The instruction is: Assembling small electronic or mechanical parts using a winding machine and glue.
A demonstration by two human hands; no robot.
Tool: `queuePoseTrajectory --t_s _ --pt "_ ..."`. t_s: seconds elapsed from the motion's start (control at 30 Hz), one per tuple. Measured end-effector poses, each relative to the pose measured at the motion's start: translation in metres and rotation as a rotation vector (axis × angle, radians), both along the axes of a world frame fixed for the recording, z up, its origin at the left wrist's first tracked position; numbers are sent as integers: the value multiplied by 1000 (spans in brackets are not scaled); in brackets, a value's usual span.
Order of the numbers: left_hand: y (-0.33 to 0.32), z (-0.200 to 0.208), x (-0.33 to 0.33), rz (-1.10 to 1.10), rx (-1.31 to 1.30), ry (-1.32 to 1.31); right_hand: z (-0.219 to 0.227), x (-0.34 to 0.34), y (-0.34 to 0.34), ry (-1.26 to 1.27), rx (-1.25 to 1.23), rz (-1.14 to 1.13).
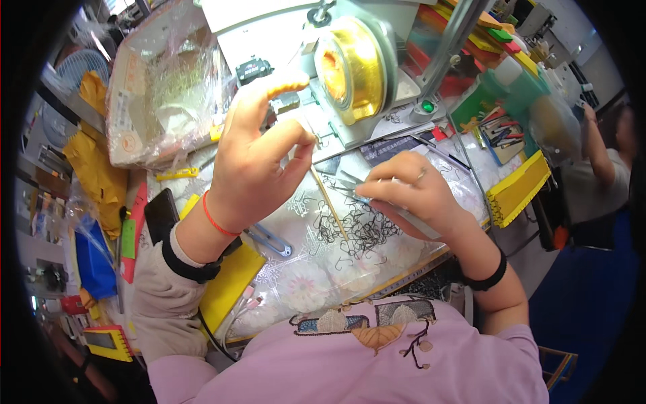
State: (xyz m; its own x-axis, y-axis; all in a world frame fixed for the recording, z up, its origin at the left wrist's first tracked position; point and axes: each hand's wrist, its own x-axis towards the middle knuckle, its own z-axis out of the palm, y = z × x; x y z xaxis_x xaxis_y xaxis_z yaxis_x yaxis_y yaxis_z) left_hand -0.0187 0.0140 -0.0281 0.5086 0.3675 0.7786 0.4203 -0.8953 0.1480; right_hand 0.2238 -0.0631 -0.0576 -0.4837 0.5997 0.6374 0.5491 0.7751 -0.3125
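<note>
The left hand (pixel 252 151) narrows to a fingertip pinch; whether it grips anything, I cannot tell. The right hand (pixel 420 192) holds a small metal tool (pixel 347 185) near loosely piled dark hooks (pixel 356 232), toward the surface's (pixel 306 286) front edge.

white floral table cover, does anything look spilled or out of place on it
Yes: thin, dark, curved wire-like pieces lie in a loose tangle on the white floral table cover, beside the right hand. No dish holds them and strays lie apart, so they look spilled, though that may be deliberate.
</note>
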Motion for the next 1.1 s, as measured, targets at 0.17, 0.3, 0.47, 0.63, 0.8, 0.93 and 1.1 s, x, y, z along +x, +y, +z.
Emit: queuePoseTrajectory --t_s 0.17,0.3,0.47,0.63,0.8,0.93,1.1 --pt "17 15 -3 224 144 123 4 39 41 -173 247 -232" --pt "33 25 24 262 89 194 47 50 98 79 -19 -158" --pt "48 13 41 245 -278 14 49 16 131 378 -689 35" --pt "50 9 49 323 -133 7 35 16 148 441 -757 100" --pt "44 22 50 353 501 23 41 22 117 355 -138 -291" --pt "-2 39 55 174 -278 -163 57 23 71 374 548 -313" --pt "-23 54 79 -355 -947 -336 62 25 40 251 639 -200"
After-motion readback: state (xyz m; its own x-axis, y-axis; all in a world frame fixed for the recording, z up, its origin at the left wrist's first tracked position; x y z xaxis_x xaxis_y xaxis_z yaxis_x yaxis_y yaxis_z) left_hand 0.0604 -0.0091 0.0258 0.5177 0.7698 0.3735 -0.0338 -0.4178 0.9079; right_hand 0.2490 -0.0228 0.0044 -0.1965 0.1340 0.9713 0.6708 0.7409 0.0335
